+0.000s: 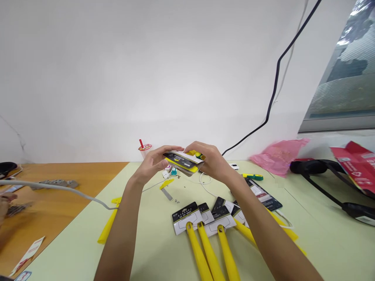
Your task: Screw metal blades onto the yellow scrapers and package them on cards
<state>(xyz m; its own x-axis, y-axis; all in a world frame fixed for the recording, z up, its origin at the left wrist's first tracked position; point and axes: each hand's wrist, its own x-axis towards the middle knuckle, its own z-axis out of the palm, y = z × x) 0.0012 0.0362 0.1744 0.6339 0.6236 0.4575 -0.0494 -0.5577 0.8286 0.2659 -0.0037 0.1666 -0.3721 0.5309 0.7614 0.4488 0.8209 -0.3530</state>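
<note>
Above the far half of the pale green table, my left hand (151,164) and my right hand (213,160) grip a black, yellow and white cardboard packaging card (182,160) from its two sides. It is tilted, and seems to be more than one layer. A yellow piece shows beside my right fingers; whether it belongs to the card, I cannot tell. Below my hands lie several yellow handles (209,249) with black and white cards (187,216) at their ends. Under my left hand is a scraper-like tool (166,189) with a yellow grip and grey blade.
Another yellow tool (108,224) lies beside my left forearm. A green and yellow screwdriver handle (253,176), pink plastic bag (279,156) and black strapped headset (319,171) are on the right. A cup (144,148) stands by the wall. A grey cable (64,188) crosses left, near another person's hand (4,205).
</note>
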